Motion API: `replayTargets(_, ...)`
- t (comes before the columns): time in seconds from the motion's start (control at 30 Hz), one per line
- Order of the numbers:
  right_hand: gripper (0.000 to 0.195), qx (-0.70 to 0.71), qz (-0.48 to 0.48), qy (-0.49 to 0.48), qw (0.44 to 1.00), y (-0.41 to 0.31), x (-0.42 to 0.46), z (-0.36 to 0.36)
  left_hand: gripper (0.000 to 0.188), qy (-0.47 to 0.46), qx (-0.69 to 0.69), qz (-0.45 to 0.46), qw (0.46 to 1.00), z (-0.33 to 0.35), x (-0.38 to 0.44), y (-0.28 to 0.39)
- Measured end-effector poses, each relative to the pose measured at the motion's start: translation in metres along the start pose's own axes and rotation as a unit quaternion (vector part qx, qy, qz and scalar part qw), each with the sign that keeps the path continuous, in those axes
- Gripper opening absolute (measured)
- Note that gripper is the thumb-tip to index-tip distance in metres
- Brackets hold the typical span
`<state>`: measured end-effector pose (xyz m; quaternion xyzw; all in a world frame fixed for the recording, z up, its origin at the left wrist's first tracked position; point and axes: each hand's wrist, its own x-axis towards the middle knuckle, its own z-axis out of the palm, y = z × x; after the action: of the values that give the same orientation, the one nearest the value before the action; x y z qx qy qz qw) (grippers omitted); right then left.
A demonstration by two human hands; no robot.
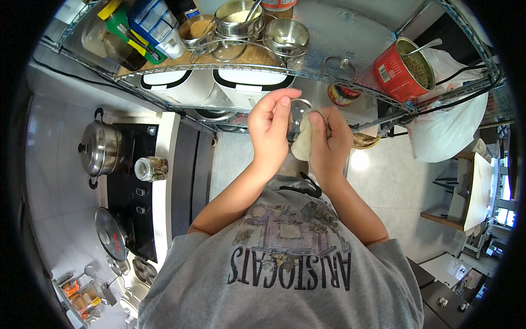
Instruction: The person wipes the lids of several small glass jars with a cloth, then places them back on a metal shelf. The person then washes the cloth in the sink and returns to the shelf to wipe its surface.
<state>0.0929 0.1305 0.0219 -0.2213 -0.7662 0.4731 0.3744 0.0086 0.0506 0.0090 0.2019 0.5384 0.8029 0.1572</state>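
My left hand (269,131) is raised in front of my chest, thumb against the curled fingers. It seems to grip the edge of a clear round vessel or lid (299,110) with a shiny rim, partly hidden by both hands. In my right hand (333,142) is a bunched, pale beige cloth (303,142), pinched under the thumb and pressed close to that clear piece. The cloth hangs down between the two hands. Just beyond them runs the front edge of a wire shelf (263,68).
Steel bowls (240,24) and bottles stand on the shelf. A red tin (400,70) with a spoon and a white plastic bag (450,123) are at right. White bins (252,84) sit below. Left, a cooktop (139,222) bears a steel pot (100,148) and a glass jar (151,169).
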Motion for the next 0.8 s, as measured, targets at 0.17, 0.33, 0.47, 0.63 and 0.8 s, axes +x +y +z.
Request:
replayTargets(0.17, 0.017, -0.052, -0.099, 0.022, 0.993, 0.008, -0.002, 0.006, 0.025, 0.026, -0.048, -0.032, 0.998, 0.005, 0.005, 0.003)
replayTargets(0.33, 0.022, -0.076, -0.125, -0.013, 0.989, 0.01, -0.005, 0.006, 0.025, 0.058, -0.059, -0.038, 0.996, 0.003, 0.007, 0.003)
replayTargets(0.47, 0.022, -0.103, -0.077, -0.057, 0.99, 0.016, -0.003, 0.001, 0.025, 0.067, 0.038, 0.039, 0.996, 0.004, 0.003, -0.002)
replayTargets(0.63, 0.021, -0.069, -0.036, -0.109, 0.991, 0.024, -0.005, -0.011, 0.022, 0.018, 0.221, 0.145, 0.964, 0.017, 0.001, 0.009)
replayTargets(0.8, 0.016, 0.002, -0.085, -0.205, 0.975, 0.003, 0.001, -0.032, 0.024, 0.022, 0.078, 0.045, 0.996, 0.019, 0.005, 0.007)
